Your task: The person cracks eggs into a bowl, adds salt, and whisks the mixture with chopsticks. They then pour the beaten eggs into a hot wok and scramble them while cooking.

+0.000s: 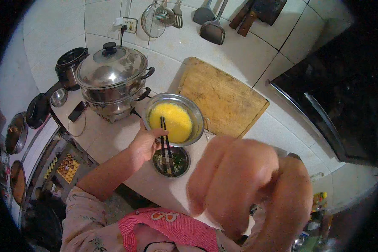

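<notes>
My left hand [149, 141] grips the near-left rim of a stainless steel bowl [200, 124] holding yellow liquid [173, 116] that looks like beaten egg. Two black chopsticks [163, 143] lie across that rim by my left thumb, one end over the liquid. Below, partly covered by the chopsticks, a smaller metal bowl [187, 163] on the countertop contains chopped greens and other bits. My right hand [239, 176] is raised close to the camera, large and blurred, its fingers bent. Whether anything is inside it is hidden.
A wooden cutting board [220, 94] lies behind the bowl. Left of it stand a lidded steel steamer pot [113, 75], a phone [77, 111] and a small metal bowl [59, 97]. Spatulas [212, 33] and cleavers hang on the tiled wall; a glossy black appliance [334, 94] is at right.
</notes>
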Demonstrator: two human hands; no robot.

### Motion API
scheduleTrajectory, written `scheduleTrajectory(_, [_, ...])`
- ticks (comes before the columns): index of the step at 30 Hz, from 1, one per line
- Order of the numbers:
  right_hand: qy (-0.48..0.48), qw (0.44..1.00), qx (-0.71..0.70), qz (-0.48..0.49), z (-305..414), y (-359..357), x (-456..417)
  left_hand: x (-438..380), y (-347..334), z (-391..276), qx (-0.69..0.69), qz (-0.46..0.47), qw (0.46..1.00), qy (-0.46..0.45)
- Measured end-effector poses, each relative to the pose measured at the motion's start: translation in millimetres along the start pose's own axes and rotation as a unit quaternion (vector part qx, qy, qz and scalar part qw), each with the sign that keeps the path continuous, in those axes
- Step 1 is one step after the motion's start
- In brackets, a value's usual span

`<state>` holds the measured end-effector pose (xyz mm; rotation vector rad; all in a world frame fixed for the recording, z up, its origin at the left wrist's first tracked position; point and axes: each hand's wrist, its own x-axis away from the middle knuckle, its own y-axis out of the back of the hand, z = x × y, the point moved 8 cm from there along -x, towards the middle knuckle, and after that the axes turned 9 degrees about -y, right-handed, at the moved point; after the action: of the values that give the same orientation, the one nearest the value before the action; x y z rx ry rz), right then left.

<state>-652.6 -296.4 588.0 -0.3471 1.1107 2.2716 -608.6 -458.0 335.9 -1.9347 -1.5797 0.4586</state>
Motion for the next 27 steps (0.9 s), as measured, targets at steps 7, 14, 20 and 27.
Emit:
scheduleTrajectory(7, [0.138,0.958,-0.248,0.033,8.6,-8.0,-40.0,-2.9,86.2,-36.6,-0.061,-0.05,0.997,-0.011])
scheduleTrajectory(14, [-0.079,0.962,-0.176,-0.195,-122.8,112.0,-90.4,14.5,127.5,-63.2,-0.06,-0.104,0.993,-0.018])
scheduleTrajectory(20, [-0.331,0.794,0.216,-0.461,-272.8,315.2,-96.8,22.6,183.0,-63.8,-0.029,-0.143,0.989,0.009])
scheduleTrajectory(27, [-0.33,0.706,0.216,-0.588,-344.6,404.4,-127.1,52.0,224.6,-78.1,0.016,-0.208,0.978,-0.002])
